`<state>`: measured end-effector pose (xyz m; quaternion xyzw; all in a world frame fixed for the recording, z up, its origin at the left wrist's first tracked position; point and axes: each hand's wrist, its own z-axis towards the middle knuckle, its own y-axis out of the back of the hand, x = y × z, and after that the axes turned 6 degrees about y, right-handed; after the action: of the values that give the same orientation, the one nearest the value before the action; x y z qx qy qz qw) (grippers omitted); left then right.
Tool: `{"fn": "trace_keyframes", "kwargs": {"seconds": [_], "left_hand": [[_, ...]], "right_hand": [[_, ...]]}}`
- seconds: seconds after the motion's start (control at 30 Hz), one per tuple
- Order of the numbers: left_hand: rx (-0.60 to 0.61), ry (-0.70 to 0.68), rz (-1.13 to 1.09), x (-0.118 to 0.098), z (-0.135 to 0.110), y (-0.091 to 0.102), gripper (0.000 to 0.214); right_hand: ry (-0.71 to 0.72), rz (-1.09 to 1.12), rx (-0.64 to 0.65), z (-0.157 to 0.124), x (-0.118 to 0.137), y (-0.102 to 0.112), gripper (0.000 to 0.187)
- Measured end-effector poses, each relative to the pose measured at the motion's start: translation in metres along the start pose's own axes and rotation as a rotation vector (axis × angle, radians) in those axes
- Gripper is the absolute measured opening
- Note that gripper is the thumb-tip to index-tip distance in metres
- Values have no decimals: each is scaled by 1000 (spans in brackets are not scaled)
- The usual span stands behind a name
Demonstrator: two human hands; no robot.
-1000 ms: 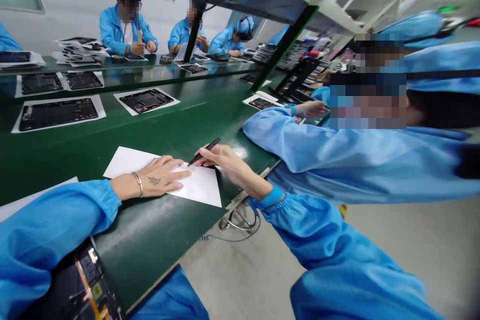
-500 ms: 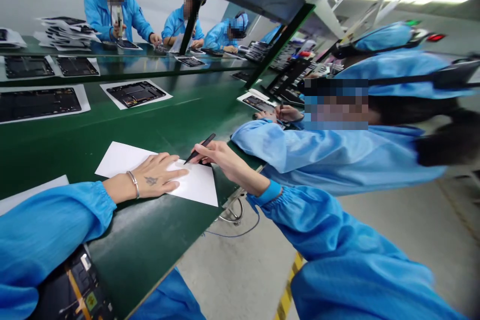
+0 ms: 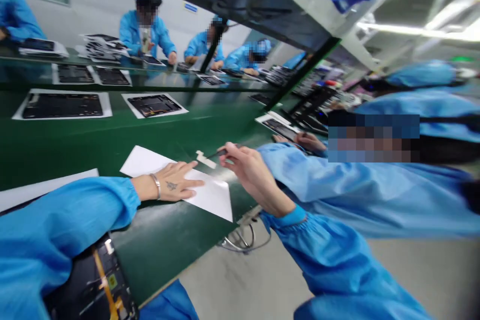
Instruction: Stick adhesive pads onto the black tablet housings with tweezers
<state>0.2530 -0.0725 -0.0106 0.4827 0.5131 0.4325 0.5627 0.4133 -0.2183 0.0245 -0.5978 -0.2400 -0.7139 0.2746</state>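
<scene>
Right hand point(image 3: 249, 174) holds black tweezers point(image 3: 225, 152) gripping white tab point(image 3: 205, 159)

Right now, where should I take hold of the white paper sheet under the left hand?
Pinch the white paper sheet at its pointed corner near the edge of the green belt, coming from the near side. The left hand lies flat further in, and the right hand holds black tweezers above the sheet, so that corner looks freest.

white paper sheet point(image 3: 212, 199), black tweezers point(image 3: 224, 152), green bench mat point(image 3: 56, 150)
</scene>
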Motion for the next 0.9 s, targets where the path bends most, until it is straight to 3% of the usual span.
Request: {"fn": "trace_keyframes", "kwargs": {"seconds": [0.07,0.13,0.2,0.27,0.33,0.43,0.57,0.63,0.73,0.9], "left_hand": [[-26,-5,51,2,-14,13,49],[-102,52,123,14,-49,35,48],[-148,232,198,29,-105,60,40],[-104,509,261,40,-172,78,35],[-10,704,284,43,-233,84,35],[28,713,216,42,-286,67,29],[-94,541,120,45,-289,30,29],[-128,479,75,47,-281,20,32],[-166,427,19,51,-274,15,39],[-162,414,5,52,-270,11,44]], "right_hand": [[86,18,-35,-8,7,-6,40],[107,14,-45,-19,15,-12,38],[108,6,-63,-28,22,-20,38],[78,-23,-31,-35,29,-33,33],[59,-19,69,-39,35,-58,34],[62,50,291,-42,34,-119,38],[41,53,584,-36,14,-210,50],[-2,16,687,-31,0,-239,54],[-118,-34,750,-27,-16,-252,58],[-199,-62,754,-28,-22,-241,55]]}}
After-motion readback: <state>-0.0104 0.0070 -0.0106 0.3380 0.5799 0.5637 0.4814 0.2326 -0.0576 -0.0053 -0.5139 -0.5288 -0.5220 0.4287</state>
